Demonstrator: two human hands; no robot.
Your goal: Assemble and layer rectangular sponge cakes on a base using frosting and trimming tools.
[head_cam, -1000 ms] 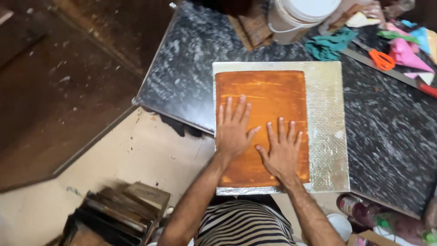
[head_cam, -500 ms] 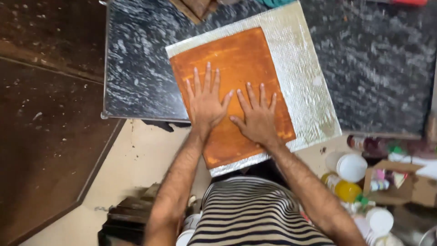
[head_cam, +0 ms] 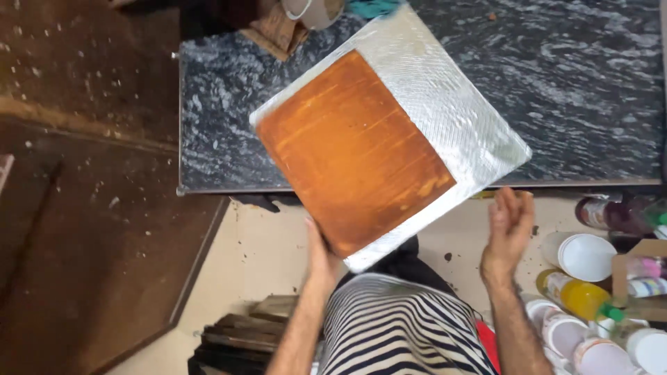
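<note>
A flat silvery board (head_cam: 445,104) with a large orange-brown painted rectangle (head_cam: 351,149) is tilted and turned at an angle, half over the black marbled table (head_cam: 577,104). My left hand (head_cam: 321,253) grips its near lower edge from beneath, fingers mostly hidden under the board. Just past the board's right corner, my right hand (head_cam: 507,229) is off the board, fingers together and raised, holding nothing. My striped shirt (head_cam: 403,326) shows below.
Several white cups (head_cam: 587,257) and a yellow bottle (head_cam: 580,295) stand on the floor at the right. Dark wooden blocks (head_cam: 240,333) lie by my left arm. A pale bucket (head_cam: 313,10) sits at the table's far edge. Brown floor lies to the left.
Both hands were pressed flat on the orange area; now the board is lifted and turned, the left hand holds its near edge and the right hand has come off.
</note>
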